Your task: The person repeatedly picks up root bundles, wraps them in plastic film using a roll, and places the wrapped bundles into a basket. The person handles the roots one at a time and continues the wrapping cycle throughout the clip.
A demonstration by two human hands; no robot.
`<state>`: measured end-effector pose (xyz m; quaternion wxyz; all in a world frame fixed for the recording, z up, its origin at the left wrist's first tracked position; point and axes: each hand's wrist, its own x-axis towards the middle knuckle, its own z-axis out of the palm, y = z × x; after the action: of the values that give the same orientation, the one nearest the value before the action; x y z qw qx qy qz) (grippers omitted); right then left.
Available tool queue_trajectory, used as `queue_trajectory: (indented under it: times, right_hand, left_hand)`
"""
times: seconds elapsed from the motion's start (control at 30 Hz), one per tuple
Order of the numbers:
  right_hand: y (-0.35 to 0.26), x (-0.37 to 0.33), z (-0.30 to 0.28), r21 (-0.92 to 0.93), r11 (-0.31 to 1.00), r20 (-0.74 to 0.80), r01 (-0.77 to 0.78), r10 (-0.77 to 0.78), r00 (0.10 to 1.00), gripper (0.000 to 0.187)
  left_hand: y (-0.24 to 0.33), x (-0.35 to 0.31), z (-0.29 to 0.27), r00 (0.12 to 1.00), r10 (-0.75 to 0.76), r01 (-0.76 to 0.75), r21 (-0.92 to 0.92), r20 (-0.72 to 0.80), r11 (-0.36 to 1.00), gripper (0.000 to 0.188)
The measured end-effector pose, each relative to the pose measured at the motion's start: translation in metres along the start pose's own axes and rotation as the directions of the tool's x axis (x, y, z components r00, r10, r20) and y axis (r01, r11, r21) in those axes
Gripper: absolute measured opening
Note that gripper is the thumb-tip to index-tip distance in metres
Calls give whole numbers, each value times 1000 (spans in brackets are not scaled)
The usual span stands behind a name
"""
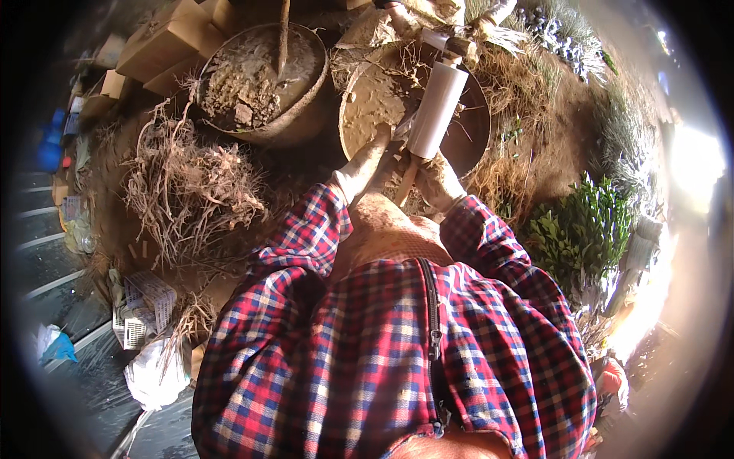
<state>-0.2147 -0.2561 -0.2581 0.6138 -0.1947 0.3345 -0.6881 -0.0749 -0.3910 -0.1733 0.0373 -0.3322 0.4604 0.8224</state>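
Over a wide round basin [482, 115] with muddy slurry in it, my right hand [440, 183], in a dirt-stained glove, is closed at the lower end of a whitish roll of plastic film [438, 111]. The roll stands tilted, its top leaning right. Just left of it, my left hand [367, 164], also muddy and gloved, reaches forward with its fingers beside a shiny bit of film. What those fingers hold is hidden. A pale wooden stem [407, 182] runs down between my hands.
A tub of thick mud [252, 88] with a stick [284, 38] in it stands far left, by cardboard boxes [164, 46]. Bare-rooted plants [191, 183] lie left, a leafy green bunch [589, 229] right. Another person's hand [495, 14] shows beyond the basin.
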Motion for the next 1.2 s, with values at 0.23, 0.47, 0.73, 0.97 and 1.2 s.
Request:
queue_trajectory:
  times: [0.23, 0.47, 0.73, 0.97, 1.2]
  right_hand:
    - [0, 6, -3, -243, 970, -185, -24, -22, 982, 56]
    - [-104, -28, 47, -994, -109, 76, 28, -468, 880, 48]
    - [-237, 29, -12, -826, -541, 138, -158, -467, 874, 27]
    - [-235, 59, -61, -814, -384, -327, -437, -319, 889, 35]
    - [-184, 31, -41, -775, -607, -282, -174, 86, 956, 21]
  left_hand:
    - [-9, 13, -3, 984, 168, -172, 61, 67, 983, 58]
    - [-6, 12, 14, 981, 73, -65, 47, -182, 997, 36]
    - [-26, 11, 36, 925, 335, -295, 216, -180, 931, 30]
    - [-38, 18, 20, 874, 477, -381, 476, -96, 793, 25]
    - [-14, 0, -17, 641, 729, -170, 882, -240, 439, 45]
